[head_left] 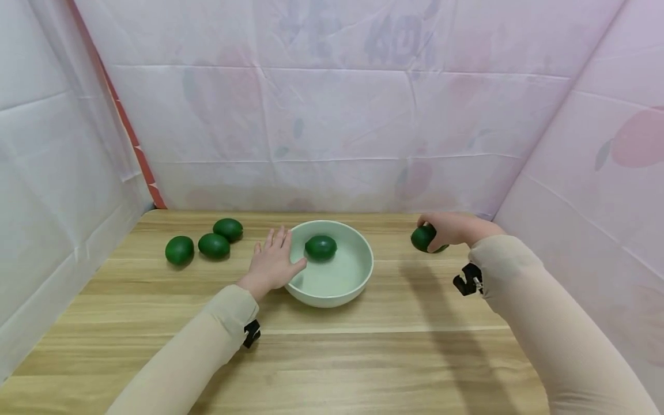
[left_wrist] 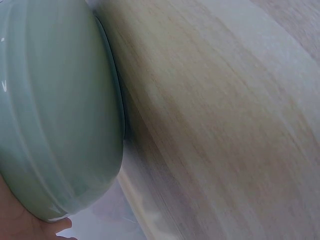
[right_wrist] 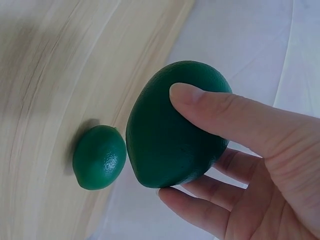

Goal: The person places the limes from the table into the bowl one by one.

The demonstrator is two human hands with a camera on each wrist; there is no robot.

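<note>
The right hand [head_left: 456,229] gripped a green lime [head_left: 423,237], thumb and fingers curled around it, at the far right of the wooden table [head_left: 363,357]. Its wrist camera showed a second lime [right_wrist: 99,157] lying just beside the held one. The left hand [head_left: 272,262] rested open, fingers straight, against the left rim of a pale green bowl [head_left: 358,276] holding one lime [head_left: 320,247]. Three limes [head_left: 204,243] lay at the far left. No writing was legible.

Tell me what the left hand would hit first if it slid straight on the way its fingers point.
Probably nothing on the table: the left hand rests against the bowl, fingers pointing past its rim toward the back cloth wall. The limes lie off to the left.
</note>
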